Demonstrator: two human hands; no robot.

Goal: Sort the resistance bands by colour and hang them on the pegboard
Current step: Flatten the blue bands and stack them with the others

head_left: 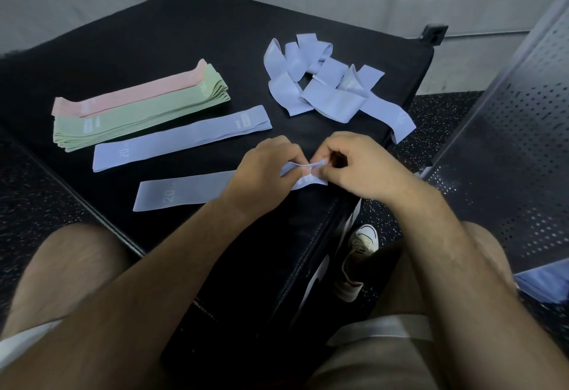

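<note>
Both hands pinch near end of lilac band (184,190): left hand (261,168), right hand (354,165), fingers closed. Long axis runs away leftward. Grip detail partly hidden, prob. untwisting.

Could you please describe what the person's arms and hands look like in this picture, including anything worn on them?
Both arms are bare from the frame edge to the fingers: no sleeves show. The left hand and right hand wear no gloves, and no rings, watch or bracelet are visible. Fine hair shows on the forearms.
</note>
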